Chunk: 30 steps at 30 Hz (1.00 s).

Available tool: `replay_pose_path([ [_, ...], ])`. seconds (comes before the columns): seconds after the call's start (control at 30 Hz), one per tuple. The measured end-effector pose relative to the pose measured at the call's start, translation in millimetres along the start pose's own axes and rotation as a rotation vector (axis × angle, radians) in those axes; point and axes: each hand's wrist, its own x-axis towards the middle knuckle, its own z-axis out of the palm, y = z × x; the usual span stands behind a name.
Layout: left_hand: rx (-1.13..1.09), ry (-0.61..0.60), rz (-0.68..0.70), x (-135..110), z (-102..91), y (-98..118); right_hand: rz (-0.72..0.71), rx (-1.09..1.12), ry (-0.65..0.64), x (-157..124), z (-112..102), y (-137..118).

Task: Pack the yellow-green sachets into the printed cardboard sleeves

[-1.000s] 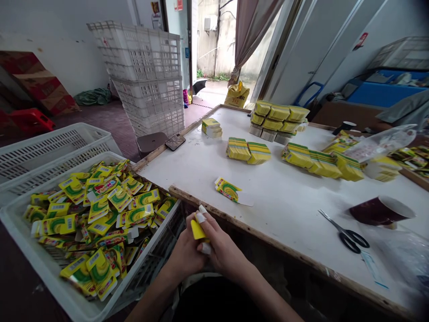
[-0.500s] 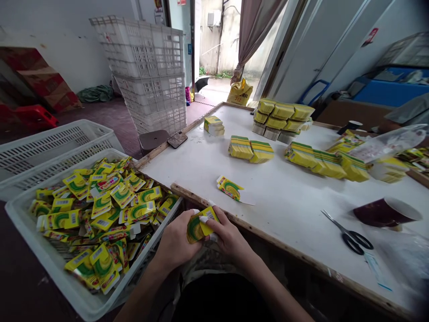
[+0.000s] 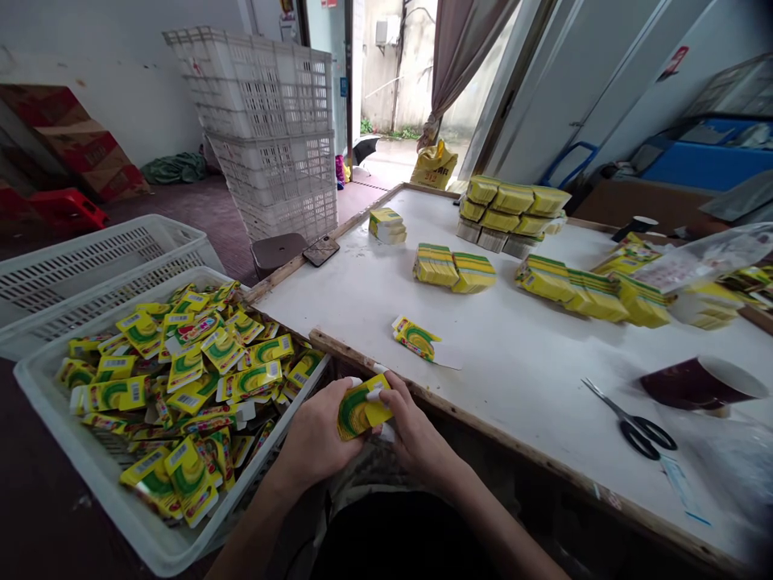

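Between both hands, just off the table's near edge, is a small yellow and green carton (image 3: pixel 356 412). My left hand (image 3: pixel 320 431) wraps round its left side. My right hand (image 3: pixel 416 427) pinches its right end, thumb on the printed face; white covers sit on some fingertips. To my left, a white plastic crate (image 3: pixel 97 475) is heaped with many such cartons (image 3: pixel 199 354). On the table in front of my hands lies a single carton (image 3: pixel 416 338) with its end flaps open.
Bundled flat cartons (image 3: pixel 456 268) and a taller stack (image 3: pixel 513 209) stand on the white table (image 3: pixel 338 298). Scissors (image 3: pixel 634 423), a dark cup (image 3: pixel 694 383) and plastic film lie at right. A phone (image 3: pixel 321 251) rests by the left edge. Tall crates (image 3: pixel 271 137) stand behind.
The held carton has tilted slightly, and my right thumb has shifted a little along its face. Both hands stay in nearly the same place, still gripping it.
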Motion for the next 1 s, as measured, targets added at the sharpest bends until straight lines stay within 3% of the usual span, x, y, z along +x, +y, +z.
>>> replay_pose_path([
  [0.13,-0.005,0.03,-0.008,-0.1,4.9,3.1,0.028,0.054,0.04,1.8,7.6,-8.7],
  [0.23,-0.225,0.098,-0.137,3.3,4.5,-3.4,-0.001,0.114,0.054,11.1,4.8,-4.3],
  [0.3,-0.59,0.313,-0.336,8.0,-0.7,-14.7,0.021,0.083,0.098,21.4,-7.7,9.3],
  [0.37,-0.984,0.617,-0.555,13.2,-8.5,-28.6,0.155,-0.099,0.2,32.8,-27.4,30.9],
  [0.4,-1.105,0.71,-0.628,15.3,-12.1,-34.9,0.293,-0.277,0.255,37.9,-37.9,43.3],
  [0.47,-1.319,0.786,-0.762,18.0,-15.4,-43.5,0.428,-0.397,0.312,45.5,-54.7,67.4],
  [0.57,-1.502,0.705,-0.875,19.3,-8.7,-44.7,0.537,-0.484,0.27,49.9,-61.1,92.3],
  [0.7,-1.5,0.604,-0.756,20.7,6.0,-36.9,0.583,-0.509,0.218,51.0,-51.5,102.4],
  [0.9,-1.444,0.494,-0.718,15.8,21.3,-27.5,0.586,-0.404,0.285,55.6,-55.6,100.4],
  [1.0,-1.402,0.358,-0.702,13.4,37.4,-20.4,0.525,-0.281,0.352,51.0,-50.7,82.9],
])
